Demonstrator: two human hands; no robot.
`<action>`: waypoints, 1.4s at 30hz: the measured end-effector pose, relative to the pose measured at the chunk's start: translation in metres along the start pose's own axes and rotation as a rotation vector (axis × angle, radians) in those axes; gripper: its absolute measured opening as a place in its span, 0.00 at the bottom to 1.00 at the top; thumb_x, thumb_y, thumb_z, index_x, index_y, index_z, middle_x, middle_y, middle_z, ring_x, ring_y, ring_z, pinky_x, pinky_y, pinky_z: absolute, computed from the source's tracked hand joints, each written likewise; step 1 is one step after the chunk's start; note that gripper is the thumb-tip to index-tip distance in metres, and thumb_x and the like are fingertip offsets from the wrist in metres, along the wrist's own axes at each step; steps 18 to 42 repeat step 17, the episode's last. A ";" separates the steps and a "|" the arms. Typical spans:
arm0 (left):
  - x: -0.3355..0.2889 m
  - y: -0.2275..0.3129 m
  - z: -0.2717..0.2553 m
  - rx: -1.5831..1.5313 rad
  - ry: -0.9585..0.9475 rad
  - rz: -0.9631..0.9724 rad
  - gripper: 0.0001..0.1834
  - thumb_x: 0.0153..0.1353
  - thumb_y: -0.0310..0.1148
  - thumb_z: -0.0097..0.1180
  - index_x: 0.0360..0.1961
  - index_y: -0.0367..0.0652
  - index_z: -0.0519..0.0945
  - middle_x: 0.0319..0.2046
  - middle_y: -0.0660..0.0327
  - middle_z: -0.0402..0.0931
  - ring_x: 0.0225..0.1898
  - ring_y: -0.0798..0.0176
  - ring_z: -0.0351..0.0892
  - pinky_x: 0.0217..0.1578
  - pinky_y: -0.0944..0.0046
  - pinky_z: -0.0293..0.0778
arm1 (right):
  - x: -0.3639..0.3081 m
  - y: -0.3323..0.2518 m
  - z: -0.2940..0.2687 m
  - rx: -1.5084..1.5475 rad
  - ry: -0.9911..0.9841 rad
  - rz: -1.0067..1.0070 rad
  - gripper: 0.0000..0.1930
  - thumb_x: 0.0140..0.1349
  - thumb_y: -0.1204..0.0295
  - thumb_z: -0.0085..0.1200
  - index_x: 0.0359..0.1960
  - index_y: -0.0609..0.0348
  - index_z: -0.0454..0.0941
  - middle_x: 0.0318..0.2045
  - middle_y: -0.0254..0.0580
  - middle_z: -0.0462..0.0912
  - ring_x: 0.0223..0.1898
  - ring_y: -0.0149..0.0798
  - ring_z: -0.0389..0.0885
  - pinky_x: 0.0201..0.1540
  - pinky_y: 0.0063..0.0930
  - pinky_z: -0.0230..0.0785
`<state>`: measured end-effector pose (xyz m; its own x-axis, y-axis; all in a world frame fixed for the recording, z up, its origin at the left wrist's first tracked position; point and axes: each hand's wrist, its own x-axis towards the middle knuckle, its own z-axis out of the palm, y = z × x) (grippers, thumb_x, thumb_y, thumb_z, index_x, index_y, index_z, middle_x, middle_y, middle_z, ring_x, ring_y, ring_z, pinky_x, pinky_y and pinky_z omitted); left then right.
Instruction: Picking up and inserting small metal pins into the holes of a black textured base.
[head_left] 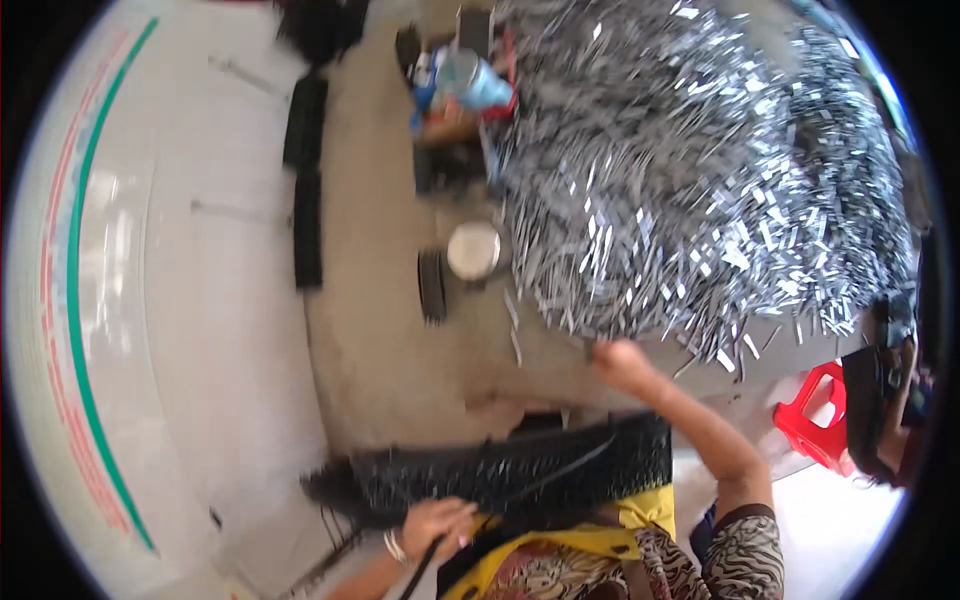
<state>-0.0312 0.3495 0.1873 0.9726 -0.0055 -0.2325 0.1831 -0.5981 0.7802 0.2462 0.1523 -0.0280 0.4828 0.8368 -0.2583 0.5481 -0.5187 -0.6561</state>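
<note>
My left hand (435, 525), a bracelet at its wrist, is at the near left edge of a long black piece with slatted rows (530, 465) lying across my lap. Its fingers are closed round a thin black strip (422, 568) that runs down toward me. My right hand (620, 365) reaches out to the near edge of a big heap of small shiny metal strips (650, 190). Its fingers are pinched together; something dark shows at the tips, too blurred to name. A yellow apron (560, 550) covers my lap below the black piece.
On the table (375, 300) left of the heap are a round white-topped container (474, 250), a short black block (431, 287) and a box of odds and ends with a light-blue cup (480, 85). Black bars (308, 230) line its left edge. A red stool (815, 420) stands right, near another person's arm (895, 400).
</note>
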 end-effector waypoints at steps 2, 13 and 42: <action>-0.007 -0.006 -0.008 -0.013 0.016 0.029 0.13 0.48 0.27 0.56 0.37 0.39 0.77 0.25 0.54 0.75 0.21 0.58 0.76 0.21 0.67 0.72 | 0.017 0.012 0.048 -0.135 -0.004 0.000 0.16 0.44 0.63 0.53 0.29 0.63 0.68 0.21 0.49 0.75 0.25 0.47 0.75 0.28 0.37 0.68; -0.020 -0.029 -0.069 0.053 0.153 0.133 0.06 0.48 0.21 0.53 0.29 0.33 0.77 0.27 0.50 0.75 0.26 0.51 0.75 0.26 0.62 0.72 | 0.041 -0.024 0.064 -0.258 -0.064 0.323 0.24 0.40 0.63 0.61 0.35 0.60 0.63 0.25 0.48 0.78 0.30 0.48 0.78 0.32 0.37 0.70; -0.016 -0.033 -0.082 0.052 0.146 0.161 0.06 0.48 0.21 0.52 0.29 0.33 0.77 0.27 0.49 0.75 0.26 0.51 0.75 0.27 0.62 0.72 | 0.042 -0.029 0.063 -0.227 -0.069 0.346 0.26 0.38 0.62 0.62 0.38 0.57 0.63 0.26 0.44 0.78 0.32 0.47 0.78 0.33 0.39 0.69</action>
